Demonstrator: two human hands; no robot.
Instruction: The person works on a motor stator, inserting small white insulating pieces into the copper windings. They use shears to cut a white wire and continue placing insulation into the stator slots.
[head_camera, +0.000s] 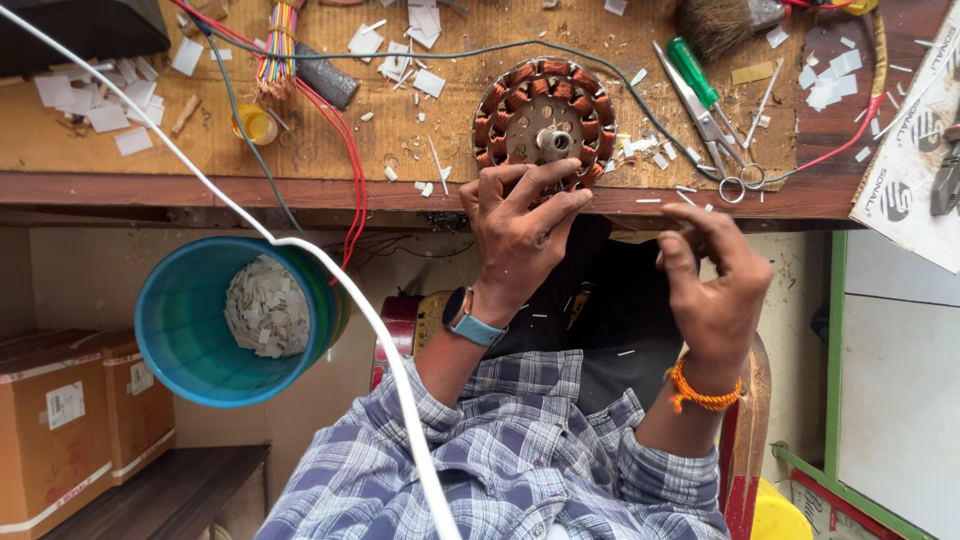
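Observation:
A round motor stator with copper-coloured windings and a central shaft lies at the near edge of the wooden workbench. My left hand, with a watch on its wrist, grips the stator's near rim, fingers spread over the windings. To the right, my right hand, wearing an orange thread band, is raised off the bench with its fingertips pinched together. Whether it holds something small is too fine to tell.
A blue bucket of white paper slips hangs below the bench at left. Scissors, a green-handled screwdriver and a brush lie to the right of the stator. Red wires and a white cable trail over the edge. Cardboard boxes stand lower left.

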